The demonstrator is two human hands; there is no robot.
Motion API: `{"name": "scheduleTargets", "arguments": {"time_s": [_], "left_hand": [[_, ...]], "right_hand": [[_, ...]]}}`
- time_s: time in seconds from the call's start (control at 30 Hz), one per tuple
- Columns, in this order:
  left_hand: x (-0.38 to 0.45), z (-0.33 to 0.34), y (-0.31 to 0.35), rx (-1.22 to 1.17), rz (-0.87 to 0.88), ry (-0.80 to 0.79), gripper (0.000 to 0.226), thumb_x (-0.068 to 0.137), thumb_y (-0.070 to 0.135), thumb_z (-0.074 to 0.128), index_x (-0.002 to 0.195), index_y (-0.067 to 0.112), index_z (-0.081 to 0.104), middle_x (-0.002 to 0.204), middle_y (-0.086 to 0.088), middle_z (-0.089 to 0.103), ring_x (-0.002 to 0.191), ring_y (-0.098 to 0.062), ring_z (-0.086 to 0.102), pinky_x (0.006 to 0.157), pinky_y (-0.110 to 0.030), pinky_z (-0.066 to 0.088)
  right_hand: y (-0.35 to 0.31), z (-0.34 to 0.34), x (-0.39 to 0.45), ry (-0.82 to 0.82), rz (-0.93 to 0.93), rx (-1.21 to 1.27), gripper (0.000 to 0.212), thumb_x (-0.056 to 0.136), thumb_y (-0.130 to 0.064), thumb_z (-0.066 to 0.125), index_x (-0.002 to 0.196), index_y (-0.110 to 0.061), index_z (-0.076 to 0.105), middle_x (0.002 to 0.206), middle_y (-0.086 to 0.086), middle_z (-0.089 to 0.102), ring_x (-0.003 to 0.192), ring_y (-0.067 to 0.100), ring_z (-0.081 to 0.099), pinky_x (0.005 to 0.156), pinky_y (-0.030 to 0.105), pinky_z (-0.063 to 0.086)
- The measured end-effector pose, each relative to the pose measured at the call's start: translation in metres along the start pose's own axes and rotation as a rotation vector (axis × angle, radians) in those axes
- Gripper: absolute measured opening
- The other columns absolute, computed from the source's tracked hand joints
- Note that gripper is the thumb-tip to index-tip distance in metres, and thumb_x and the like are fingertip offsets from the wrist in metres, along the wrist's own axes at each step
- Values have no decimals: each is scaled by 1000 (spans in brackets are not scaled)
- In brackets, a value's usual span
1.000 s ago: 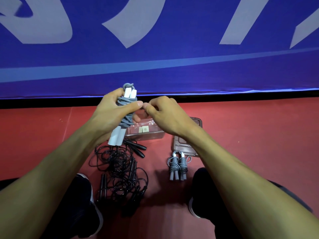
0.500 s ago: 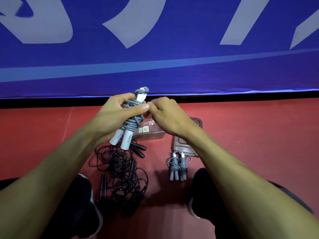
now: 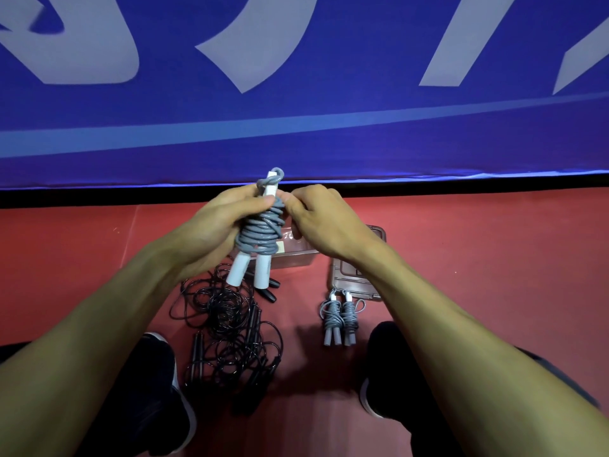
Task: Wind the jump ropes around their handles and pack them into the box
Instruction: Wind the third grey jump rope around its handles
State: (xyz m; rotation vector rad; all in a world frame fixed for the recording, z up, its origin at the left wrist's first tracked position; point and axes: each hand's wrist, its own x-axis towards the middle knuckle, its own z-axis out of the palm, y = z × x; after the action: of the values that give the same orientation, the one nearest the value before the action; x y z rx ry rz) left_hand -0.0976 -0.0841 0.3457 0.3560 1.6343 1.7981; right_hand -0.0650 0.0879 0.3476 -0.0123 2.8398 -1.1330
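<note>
Red floor [image 3: 494,275], blue banner [image 3: 296,127] behind it; you're crouched, dark shoes either side of the work.

Your hands are together on one grey rope bundle [image 3: 262,234], held up off the floor above the box. Your left hand [image 3: 214,225] is wrapped round the coils and the two white handles [image 3: 247,268], thumb pressed on top of the winding. Your right hand [image 3: 316,222] has its fingertips pinched at the upper coils, looks like it's tucking the loose end. A small loop sticks out past the handle tops.

Risks, as I judge them:
- End not locked under a turn: the coils spring loose the moment your left hand relaxes. Winding is uneven and bulgy, so it has slack to unwind.
- Handles splay apart at the bottom, so the bundle may slide off them when you set it down.
- Fat bundle may not sit flat in the box.
- Black ropes [image 3: 230,324] lie in one loose tangle just under your left forearm; pulling one out will drag the rest and knot them tighter.

Containers:
- Clear plastic box [image 3: 293,258] on the floor right behind the bundle, mostly hidden by your hands. I can see small labels on or through the wall; what's inside I can't tell.
- Lid [image 3: 349,278] lies flat just beside it to the right, partly under your right wrist.
- Two wound grey bundles [image 3: 339,318] lie side by side on the floor just in front of the lid, not in the box yet.
</note>
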Motion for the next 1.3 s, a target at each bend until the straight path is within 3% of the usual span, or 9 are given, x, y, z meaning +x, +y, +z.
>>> {"name": "scheduleTargets", "arguments": {"time_s": [0.2, 0.37, 0.5, 0.6, 0.67, 0.8, 1.0, 1.13, 1.3], "left_hand": [[3, 0, -3, 96, 76, 109, 30, 85, 26, 76, 111, 14, 66, 93, 3, 72, 88, -10, 68, 79, -25, 56], [5, -5, -6, 178, 80, 201, 45, 85, 43, 74, 117, 13, 62, 88, 4, 70, 83, -10, 66, 78, -31, 56], [5, 5, -10, 176, 85, 261, 53, 94, 49, 62, 120, 3, 56, 94, -4, 67, 85, -14, 66, 82, -40, 56], [7, 20, -15, 117, 60, 283, 43, 106, 40, 44, 119, 1, 56, 105, -10, 61, 94, -18, 61, 94, -43, 51], [10, 29, -22, 71, 44, 267, 30, 109, 33, 41, 114, 9, 57, 105, -8, 60, 91, -11, 63, 90, -38, 54], [11, 48, -40, 70, -50, 272, 23, 108, 25, 44, 117, 5, 50, 97, -6, 62, 63, 0, 66, 55, -17, 53], [17, 53, -97, 205, -178, 191, 22, 107, 32, 46, 113, 14, 57, 114, -3, 65, 105, -14, 64, 82, -26, 49], [26, 55, -155, 229, -291, 216, 18, 105, 37, 50, 103, 23, 61, 108, 3, 67, 107, -18, 64, 98, -39, 50], [29, 73, -232, 140, -402, 241, 13, 104, 30, 54, 108, 20, 61, 108, 5, 65, 100, -12, 62, 94, -38, 50]], "right_hand": [[1, -1, -2, -29, 1, -23, 53, 109, -34, 36, 75, -3, 62, 65, 4, 71, 74, 21, 63, 77, 38, 49], [0, -1, -4, -89, -26, 95, 50, 110, -38, 35, 83, -7, 64, 71, 3, 74, 50, 0, 54, 60, 27, 39], [4, 1, -8, -152, -54, 163, 49, 106, -48, 41, 87, -10, 65, 73, 0, 73, 52, 5, 56, 60, 31, 48], [12, 3, -18, -71, -76, 145, 43, 100, -49, 56, 83, -10, 63, 73, 7, 71, 53, 8, 58, 62, 35, 51], [18, 7, -29, -2, -64, 86, 41, 98, -47, 61, 82, -9, 60, 74, 11, 70, 56, 16, 62, 62, 36, 50], [46, 23, -47, 50, 79, 157, 40, 100, -46, 58, 89, -7, 63, 72, 9, 73, 60, 24, 69, 60, 38, 55], [105, 62, -61, 88, 405, 408, 32, 101, -31, 62, 94, 0, 68, 72, 5, 70, 53, 11, 64, 55, 31, 52], [142, 111, -73, 94, 553, 417, 27, 99, -25, 66, 79, -7, 65, 72, 9, 69, 57, 17, 64, 60, 36, 55], [199, 166, -89, 53, 722, 424, 26, 95, -26, 70, 82, -4, 66, 77, 9, 69, 73, 26, 66, 77, 51, 58]]}}
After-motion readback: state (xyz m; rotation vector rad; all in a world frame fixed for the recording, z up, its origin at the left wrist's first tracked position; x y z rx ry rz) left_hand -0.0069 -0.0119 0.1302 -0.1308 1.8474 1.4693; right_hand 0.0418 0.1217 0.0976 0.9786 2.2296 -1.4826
